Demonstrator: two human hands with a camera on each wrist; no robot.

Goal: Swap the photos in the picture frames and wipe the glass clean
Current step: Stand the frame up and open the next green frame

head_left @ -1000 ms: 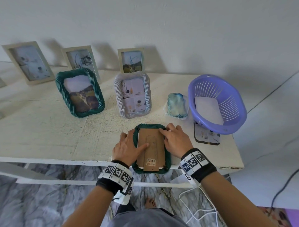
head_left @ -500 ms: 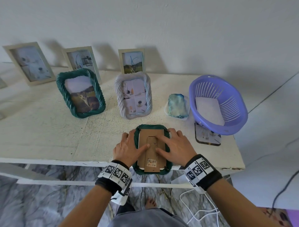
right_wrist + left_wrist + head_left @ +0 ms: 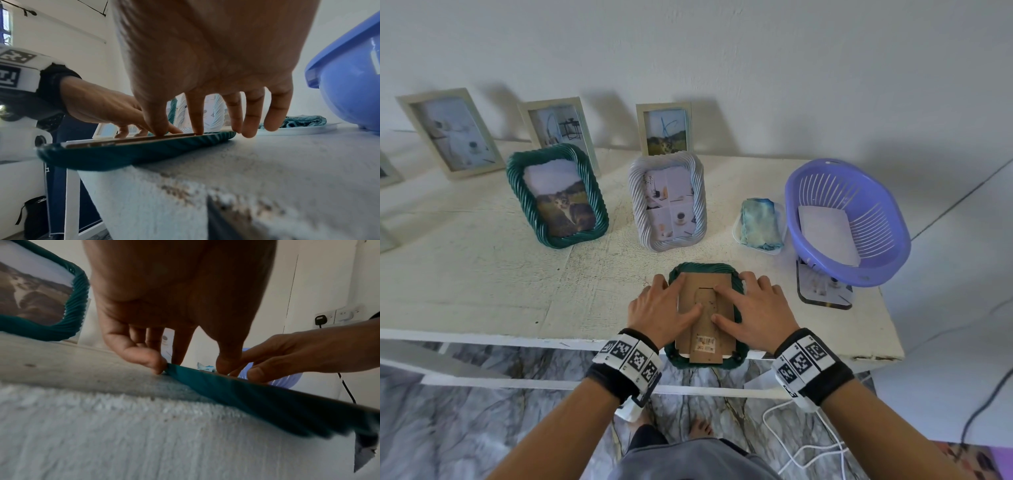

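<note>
A dark green rope-pattern picture frame [image 3: 703, 268] lies face down at the table's front edge, its lower end overhanging. Its brown cardboard backing [image 3: 705, 329] faces up, with a barcode sticker near the bottom. My left hand [image 3: 664, 305] rests across the frame's left side, thumb pressing on the backing. My right hand [image 3: 756, 308] lies on the right side, index finger and thumb pressing the backing. In the left wrist view the left hand [image 3: 164, 337] touches the frame [image 3: 267, 402] at its edge. The right wrist view shows the right hand [image 3: 216, 105] with straight fingers on the frame [image 3: 133, 154].
Behind stand a green frame with a dog photo [image 3: 558, 197] and a white twisted frame [image 3: 669, 202]. Three pale frames lean on the wall. A blue-green cloth [image 3: 760, 222] lies on a dish beside a purple basket [image 3: 849, 219]. A clear acrylic stand [image 3: 825, 291] sits under the basket.
My right hand has slid from the frame's upper right corner down and inward onto the backing, fingers spreading. The left hand has hardly moved.
</note>
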